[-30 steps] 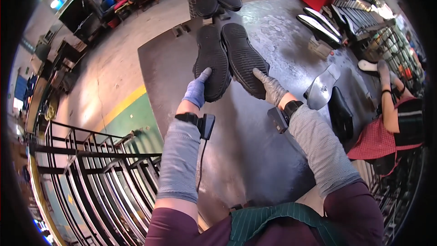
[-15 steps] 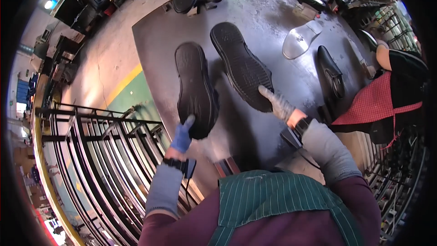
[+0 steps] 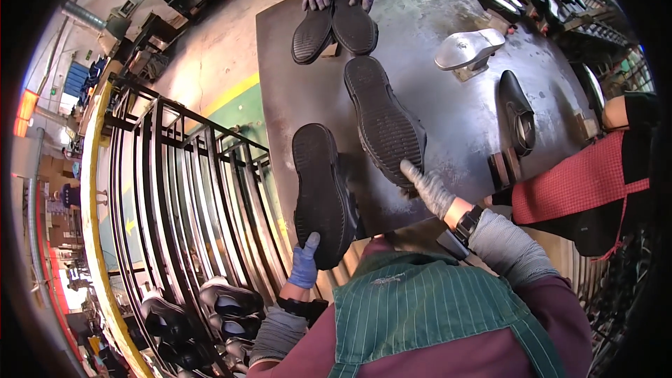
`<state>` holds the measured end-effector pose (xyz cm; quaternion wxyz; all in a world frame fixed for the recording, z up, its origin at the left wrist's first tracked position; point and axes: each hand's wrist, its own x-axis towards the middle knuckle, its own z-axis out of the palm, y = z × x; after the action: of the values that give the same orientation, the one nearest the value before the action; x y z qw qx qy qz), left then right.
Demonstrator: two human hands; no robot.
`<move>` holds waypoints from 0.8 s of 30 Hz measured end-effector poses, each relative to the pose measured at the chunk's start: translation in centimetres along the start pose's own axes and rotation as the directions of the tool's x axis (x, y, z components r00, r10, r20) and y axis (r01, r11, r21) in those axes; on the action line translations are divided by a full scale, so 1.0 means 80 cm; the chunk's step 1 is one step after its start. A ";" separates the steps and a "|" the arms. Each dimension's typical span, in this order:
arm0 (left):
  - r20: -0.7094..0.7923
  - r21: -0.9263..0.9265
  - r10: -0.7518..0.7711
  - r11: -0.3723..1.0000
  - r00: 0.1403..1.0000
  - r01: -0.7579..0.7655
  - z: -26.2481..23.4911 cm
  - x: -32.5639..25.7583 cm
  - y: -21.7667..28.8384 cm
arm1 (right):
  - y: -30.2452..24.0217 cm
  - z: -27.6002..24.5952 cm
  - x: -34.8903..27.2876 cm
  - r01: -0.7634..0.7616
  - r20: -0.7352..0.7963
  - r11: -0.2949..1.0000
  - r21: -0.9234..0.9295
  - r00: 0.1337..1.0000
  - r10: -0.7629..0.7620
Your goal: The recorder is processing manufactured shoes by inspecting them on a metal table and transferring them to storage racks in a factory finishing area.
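Both my gloved hands grip black shoes turned sole-up on a metal table [image 3: 294,84].

My left hand [image 3: 306,264], fingers closed around the heel, holds the near shoe [image 3: 320,192] at 7 o'clock; my right hand [image 3: 428,187] clasps the second shoe [image 3: 383,120] at 1 o'clock. Seemingly mid-lift; next needs firm grips and a clear path toward the rack [image 3: 182,189].

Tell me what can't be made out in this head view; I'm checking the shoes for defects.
- Uppers of both black shoes, left shoe and right shoe: hidden, soles face the camera.
- Left hand fingers: behind the shoe's heel, only the thumb shows.
- Right hand fingertips: hidden by the right shoe's heel.
- Shoes on the rack: too small and bent by the fisheye rim.
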<state>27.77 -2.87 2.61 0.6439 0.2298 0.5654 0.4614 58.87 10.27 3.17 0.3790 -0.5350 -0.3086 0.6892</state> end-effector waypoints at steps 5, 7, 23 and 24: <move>0.006 -0.076 -0.019 0.997 1.000 0.020 0.016 -0.020 -0.019 | 0.039 0.004 -0.025 -0.160 0.322 0.955 -0.249 0.916 0.237; 0.049 0.226 -0.101 0.970 0.994 0.087 -0.001 -0.046 -0.019 | 0.042 0.019 -0.016 -0.104 0.352 0.912 -0.397 0.900 0.256; 0.366 0.002 0.278 0.954 0.888 -0.300 0.050 0.181 0.140 | 0.014 0.217 0.104 0.393 0.288 0.918 0.053 0.874 -0.391; 0.326 0.015 0.306 0.945 0.895 -0.328 0.047 0.180 0.138 | 0.013 0.220 0.099 0.437 0.264 0.898 0.049 0.861 -0.434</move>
<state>26.68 15.47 5.20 0.6346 0.4126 0.4245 0.4968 40.43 16.09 2.51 0.4761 -0.3557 -0.4741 0.6496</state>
